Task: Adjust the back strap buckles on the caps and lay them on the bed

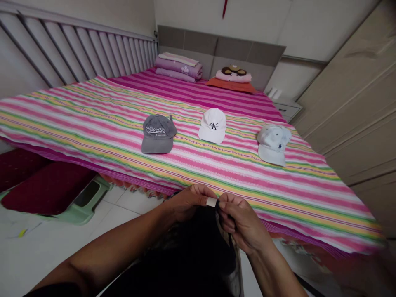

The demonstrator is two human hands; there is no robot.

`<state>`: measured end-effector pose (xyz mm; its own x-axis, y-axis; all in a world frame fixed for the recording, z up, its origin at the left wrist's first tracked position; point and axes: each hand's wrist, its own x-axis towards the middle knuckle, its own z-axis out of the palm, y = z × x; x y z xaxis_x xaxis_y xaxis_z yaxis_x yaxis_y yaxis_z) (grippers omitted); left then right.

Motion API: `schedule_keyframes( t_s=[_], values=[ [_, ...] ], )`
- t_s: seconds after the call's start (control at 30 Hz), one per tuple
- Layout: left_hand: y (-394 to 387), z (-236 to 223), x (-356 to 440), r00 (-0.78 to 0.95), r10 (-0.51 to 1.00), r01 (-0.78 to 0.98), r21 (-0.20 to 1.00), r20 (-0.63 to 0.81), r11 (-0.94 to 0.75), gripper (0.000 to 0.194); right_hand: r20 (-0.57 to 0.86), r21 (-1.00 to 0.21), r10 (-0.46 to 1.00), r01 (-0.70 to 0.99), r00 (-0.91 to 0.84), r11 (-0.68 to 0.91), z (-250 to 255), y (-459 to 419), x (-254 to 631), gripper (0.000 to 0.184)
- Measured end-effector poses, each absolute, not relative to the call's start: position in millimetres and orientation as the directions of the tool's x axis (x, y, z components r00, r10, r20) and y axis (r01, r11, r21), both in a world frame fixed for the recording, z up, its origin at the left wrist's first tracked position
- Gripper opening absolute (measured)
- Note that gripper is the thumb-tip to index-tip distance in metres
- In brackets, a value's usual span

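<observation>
Head view: pinches a white tab (211, 202) with the left hand (187, 202) and a dark strap (217, 205) with the right hand (243, 216), close together at the near edge of the striped bed cover (120, 142). Shows open cloth from this edge to grey cap (157, 134), white cap (213, 126) and pale cap (274, 144), with gaps between.

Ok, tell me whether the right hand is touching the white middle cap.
Apart: the head view shows a band of striped cloth between the right hand and the white middle cap.
</observation>
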<state>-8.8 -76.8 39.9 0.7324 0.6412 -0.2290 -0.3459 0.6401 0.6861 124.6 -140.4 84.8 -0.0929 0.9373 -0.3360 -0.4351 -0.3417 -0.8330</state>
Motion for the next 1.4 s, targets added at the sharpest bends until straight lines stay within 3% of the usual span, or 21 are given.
schedule_keyframes(
  t_s=[1.0,1.4],
  values=[
    [-79.4,45.5,-7.9,0.655,0.717,-0.316,0.775,-0.239,0.547,0.02,-0.333,-0.875,0.941,-0.353,-0.058,-0.331,86.3,-143.5,129.5,0.023],
    [-78.7,46.6,-10.1,0.72,0.675,-0.28,0.824,-0.159,0.493,0.02,-0.352,-0.863,0.935,-0.368,-0.056,-0.347,83.3,-145.5,131.3,0.022]
  ],
)
